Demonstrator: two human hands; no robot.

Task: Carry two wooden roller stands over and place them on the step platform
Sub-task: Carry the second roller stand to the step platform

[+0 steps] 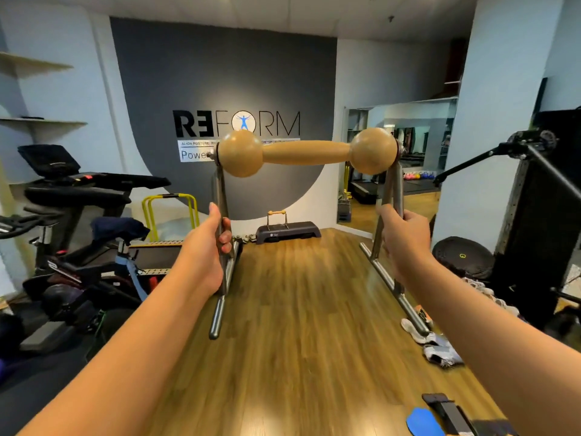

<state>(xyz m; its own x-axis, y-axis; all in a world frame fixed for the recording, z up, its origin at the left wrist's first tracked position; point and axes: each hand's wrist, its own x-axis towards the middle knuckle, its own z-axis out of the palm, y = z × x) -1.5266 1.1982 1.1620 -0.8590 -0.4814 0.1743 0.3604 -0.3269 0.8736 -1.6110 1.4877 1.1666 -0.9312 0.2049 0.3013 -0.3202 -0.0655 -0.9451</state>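
Note:
I hold a wooden roller stand (306, 153) up in front of me, off the floor: a tan dumbbell-shaped roller on a grey metal frame. My left hand (210, 247) grips the frame's left upright. My right hand (405, 239) grips the right upright. Far ahead, by the grey wall, lies the dark step platform (287, 231). A second, smaller-looking roller stand (276, 219) stands on the platform's left part.
Exercise bikes (78, 234) and a yellow frame (171, 212) crowd the left side. A black rack (540, 215), a black disc (462, 256) and shoes (437, 344) line the right. Wood floor (301, 309) runs ahead to the platform. A mirror (399, 158) is at the back right.

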